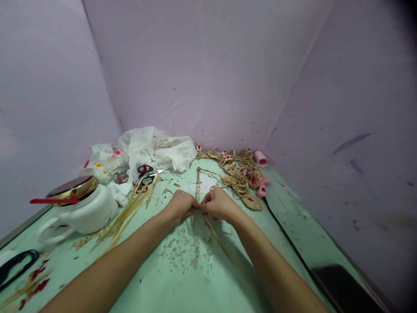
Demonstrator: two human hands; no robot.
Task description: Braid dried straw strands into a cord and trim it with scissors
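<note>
Pale purple walls, scuffed with dark marks, close round the far edge and right side of a light green counter. My two hands meet near its middle. My left hand is curled, its thumb and fingertips pinching the near end of a braid; my right hand pinches the same end just beside it. From my fingers the braid runs straight away from me, then bends to the right toward a tangled brown heap dotted with red and white bits. One pale strip trails from my grip back toward me, beside my right forearm. Small dry crumbs lie scattered on the counter between my forearms.

Behind the heap, against the wall, is a ridged pink tube; near it a pink plug shows a red glow, and its black cable runs toward a dark slab at the near right.

To my left stands a white mug with a gold-rimmed lid at its top and a red stick across it. Loose straw lies between the mug and my left forearm, reaching up to the scissors. Beyond these, a white plastic bag is crumpled against the wall. At the near left edge lies a black loop handle.
</note>
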